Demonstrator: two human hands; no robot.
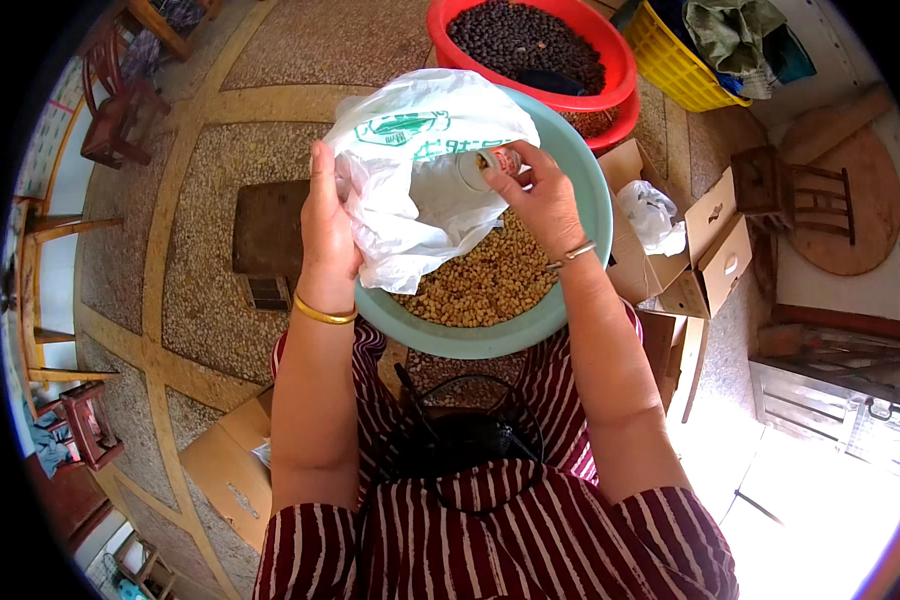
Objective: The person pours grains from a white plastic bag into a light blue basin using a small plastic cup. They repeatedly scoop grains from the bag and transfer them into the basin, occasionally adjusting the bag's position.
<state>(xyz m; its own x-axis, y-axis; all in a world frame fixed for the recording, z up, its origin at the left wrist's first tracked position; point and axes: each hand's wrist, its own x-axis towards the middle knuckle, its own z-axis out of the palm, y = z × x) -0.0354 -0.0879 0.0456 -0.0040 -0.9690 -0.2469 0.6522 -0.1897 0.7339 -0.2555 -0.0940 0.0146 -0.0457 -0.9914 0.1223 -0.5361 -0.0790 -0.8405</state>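
A white plastic bag [400, 180] with green print is spread open above a pale green basin [490, 345]. My left hand [328, 225] supports the bag's left side, its thumb side partly covered by the plastic. My right hand [545, 200] grips a small can-like container [505, 160], red and white at its end, at the mouth of the bag. The rest of that container is partly hidden by my fingers and the plastic. Tan kernels [485, 275], perhaps nuts or beans, fill the basin below.
Beyond the basin stand stacked red basins [620, 75], the upper one holding dark round pieces [520, 40]. A yellow basket [675, 65] is at the far right. Open cardboard boxes [715, 215] stand to the right, and a dark wooden stool [270, 230] to the left.
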